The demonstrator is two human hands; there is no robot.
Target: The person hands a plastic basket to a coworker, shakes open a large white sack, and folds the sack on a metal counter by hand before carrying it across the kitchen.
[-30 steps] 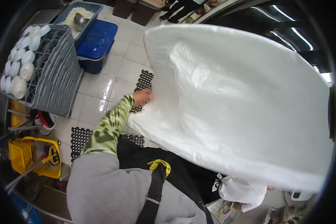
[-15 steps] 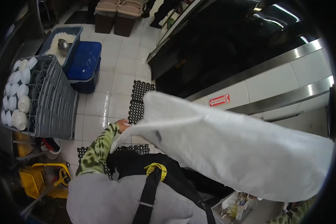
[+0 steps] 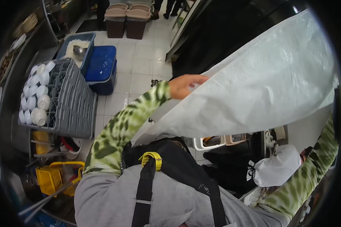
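A large white woven plastic sack [image 3: 254, 83] stretches from the middle to the upper right of the head view, held up in front of me. My left hand [image 3: 182, 86], in a green patterned sleeve, is closed on the sack's near edge, with some fingertips hidden by it. My right arm, in a matching sleeve [image 3: 297, 191], reaches up along the right side toward the sack's far end. The right hand itself is lost in the dark edge of the view.
A grey dish rack [image 3: 74, 102] with white cups stands left. Behind it are a blue lidded bin [image 3: 101, 64] and a tub of white grains [image 3: 77, 38] with a metal scoop. A person in white [image 3: 276, 166] is close at lower right. A yellow mop bucket [image 3: 51, 179] stands lower left.
My left hand has moved up and right with the sack's edge. The sack has risen and tilted upward at its right end. More of my right arm shows, and the view has shifted.
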